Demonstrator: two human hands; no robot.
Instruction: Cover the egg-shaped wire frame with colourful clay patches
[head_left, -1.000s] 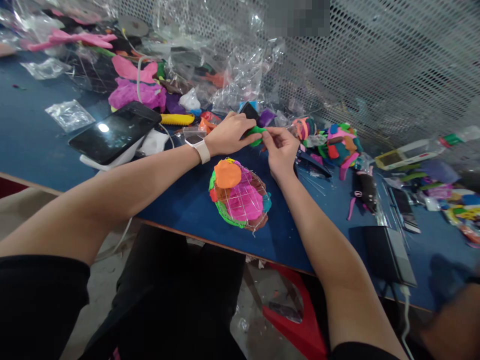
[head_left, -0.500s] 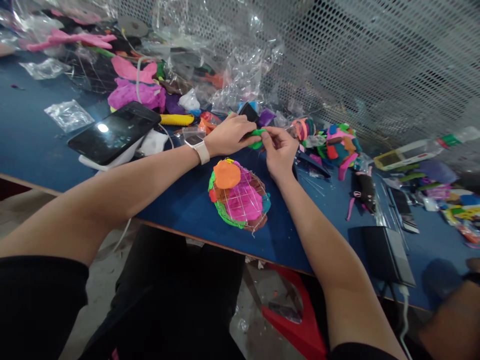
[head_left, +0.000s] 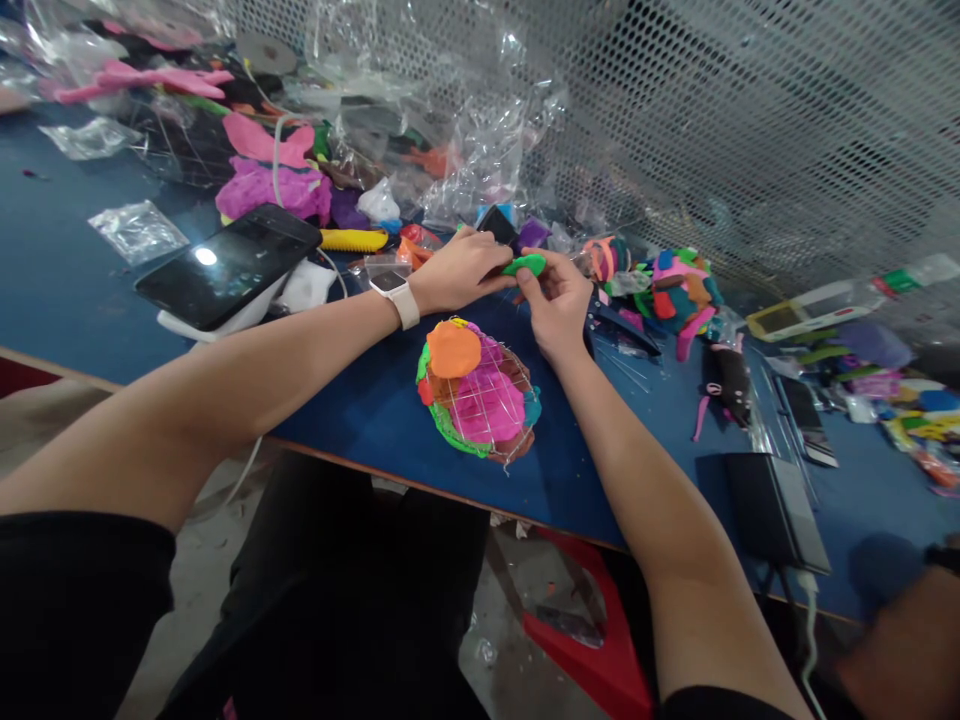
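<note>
Green clay (head_left: 531,264) looks squashed flat, but isn't set down yet. Left hand (head_left: 466,268) fingers seem to pinch its nine o'clock end; the wire shape (head_left: 466,415), at seven o'clock, already has orange and pink on; right hand (head_left: 561,303) fingers pinch its five o'clock side.

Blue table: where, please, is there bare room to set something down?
Bare table shows left of the large phone and between the right forearm and the black box; a strip also separates the clay disc from that forearm. Along the mesh panel, plastic bags and clay pieces crowd together.
</note>
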